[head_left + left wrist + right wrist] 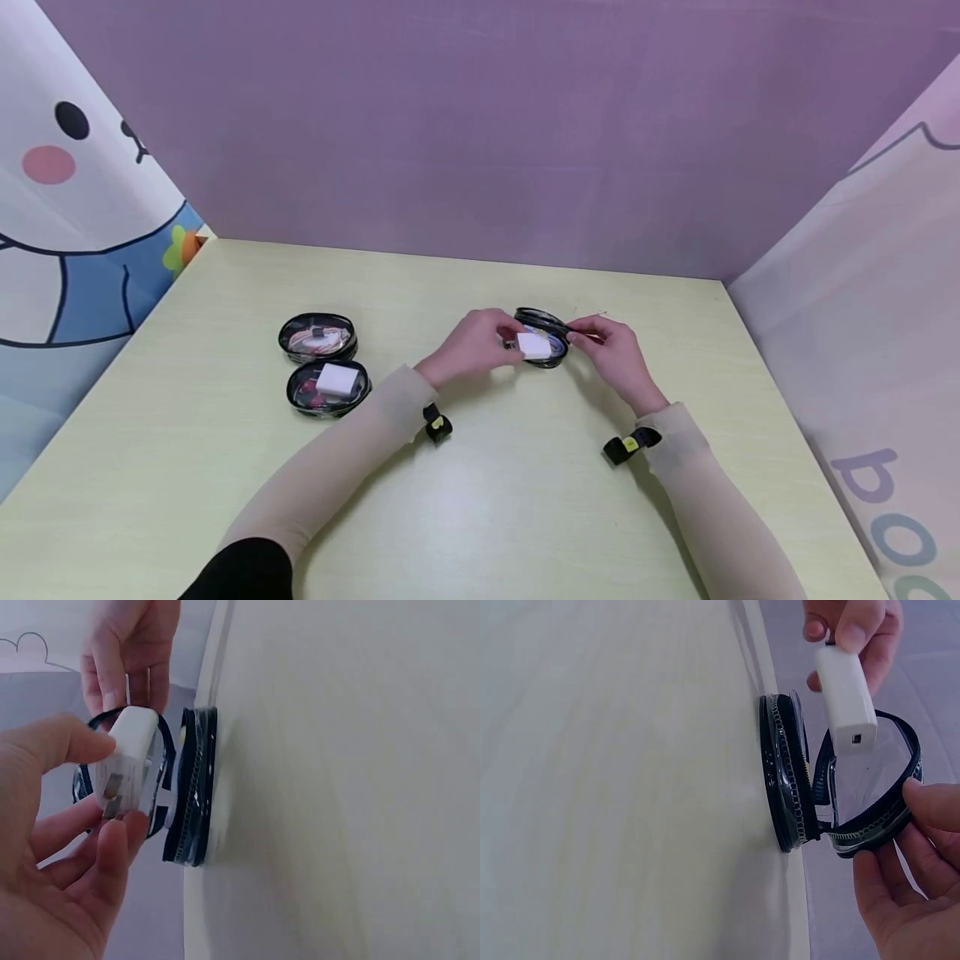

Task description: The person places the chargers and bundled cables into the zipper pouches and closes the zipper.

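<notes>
My left hand [480,343] pinches a white charger plug [534,346] between thumb and fingers. In the left wrist view the metal prongs of the charger [136,739] point toward the left fingers; in the right wrist view a small port shows on its far end. Below the charger, a black-edged clear zip case [784,772] lies on the table, unzipped, with its lid [877,821] raised. My right hand [611,354] holds that lid by its rim with thumb and fingers. Something bluish shows inside the case in the head view; its kind is unclear.
Two similar oval cases stand to the left on the pale table [480,517]. The farther case [318,337] has a pinkish cable inside; the nearer case [328,388] has a white charger and something red. A purple panel [465,133] rises behind the table.
</notes>
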Available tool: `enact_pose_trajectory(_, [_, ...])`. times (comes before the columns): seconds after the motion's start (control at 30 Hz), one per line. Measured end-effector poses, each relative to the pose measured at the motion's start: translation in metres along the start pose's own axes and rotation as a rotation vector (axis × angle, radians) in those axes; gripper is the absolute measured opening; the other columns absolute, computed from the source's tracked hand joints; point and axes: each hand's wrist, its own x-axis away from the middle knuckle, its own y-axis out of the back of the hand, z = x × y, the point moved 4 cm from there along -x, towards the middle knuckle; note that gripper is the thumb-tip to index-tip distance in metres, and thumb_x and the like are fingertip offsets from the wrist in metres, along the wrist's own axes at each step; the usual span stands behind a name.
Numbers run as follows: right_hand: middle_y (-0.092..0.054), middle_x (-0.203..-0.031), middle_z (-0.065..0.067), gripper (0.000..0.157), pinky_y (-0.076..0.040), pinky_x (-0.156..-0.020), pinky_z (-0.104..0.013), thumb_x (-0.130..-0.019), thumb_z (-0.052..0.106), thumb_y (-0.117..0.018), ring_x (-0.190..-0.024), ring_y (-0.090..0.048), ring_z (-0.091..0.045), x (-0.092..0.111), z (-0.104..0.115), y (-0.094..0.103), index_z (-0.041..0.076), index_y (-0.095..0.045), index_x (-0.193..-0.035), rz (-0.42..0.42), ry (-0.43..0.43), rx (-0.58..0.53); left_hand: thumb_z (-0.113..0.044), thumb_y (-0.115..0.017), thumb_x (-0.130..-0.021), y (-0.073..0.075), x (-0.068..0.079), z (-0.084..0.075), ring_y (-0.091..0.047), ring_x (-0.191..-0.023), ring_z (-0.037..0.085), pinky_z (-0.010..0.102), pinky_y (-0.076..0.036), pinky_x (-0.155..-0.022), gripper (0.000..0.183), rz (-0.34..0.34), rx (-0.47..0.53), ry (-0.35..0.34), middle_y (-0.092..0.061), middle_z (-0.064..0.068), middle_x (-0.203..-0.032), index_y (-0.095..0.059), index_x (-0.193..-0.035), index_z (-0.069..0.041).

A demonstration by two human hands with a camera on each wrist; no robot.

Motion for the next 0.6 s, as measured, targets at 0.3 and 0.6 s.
enact_pose_trajectory(0.3, [-0.07,-0.104,-0.015,0.017,-0.051,-0.074,-0.018,-0.095,0.008,-0.068,-0.093,-0.063,-0.021,-0.002,0.002,-0.001,-0.001,-0.071,-0.109,-0.013,0.005,0.043,-0.018,-0.08,-0.081,0.0,-0.009,0.004,-0.062,-0.091,0.014,0.027,-0.05,-0.077,0.041,-0.044,-0.074,0.003,-0.068,0.002,-0.107,-0.072,-0.12,-0.008])
enact_pose_trajectory(0.6, [-0.07,-0.1,-0.015,0.015,-0.051,-0.072,-0.018,-0.094,0.007,-0.068,-0.09,-0.064,-0.022,0.0,0.002,-0.001,-0.001,-0.071,-0.107,-0.021,0.02,0.058,-0.017,-0.08,-0.083,0.001,-0.016,0.011,-0.064,-0.096,0.014,0.031,-0.05,-0.087,0.029,-0.082,-0.083,0.021,-0.067,0.001,-0.108,-0.072,-0.11,-0.009])
